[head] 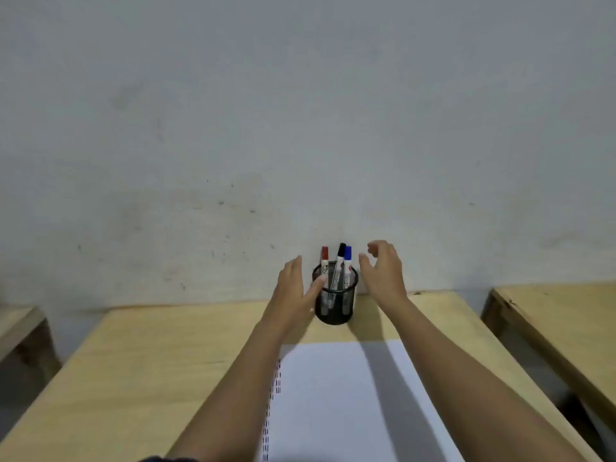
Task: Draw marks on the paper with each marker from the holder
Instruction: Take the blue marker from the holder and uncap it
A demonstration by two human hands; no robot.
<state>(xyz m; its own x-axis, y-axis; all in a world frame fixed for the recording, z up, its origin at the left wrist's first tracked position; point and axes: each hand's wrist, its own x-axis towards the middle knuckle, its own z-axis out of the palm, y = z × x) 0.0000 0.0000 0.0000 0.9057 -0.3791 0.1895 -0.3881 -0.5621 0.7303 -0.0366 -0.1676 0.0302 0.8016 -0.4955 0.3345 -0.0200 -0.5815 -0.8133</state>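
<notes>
A black mesh holder (334,306) stands at the far edge of the wooden table, against the wall. Three markers stick up from it: a red-capped one (324,258) at the left, a black-capped one (340,253) in the middle, a blue-capped one (348,256) at the right. My left hand (293,288) is open beside the holder's left side, thumb touching its rim. To the right of the markers my right hand (383,273) hovers open with curled fingers, holding nothing. White paper (340,401) with a punched left edge lies flat in front of me.
The light wooden table (150,368) ends at a grey wall (300,128). Another wooden table (560,315) stands to the right across a gap, and part of a third (16,325) shows at the left edge.
</notes>
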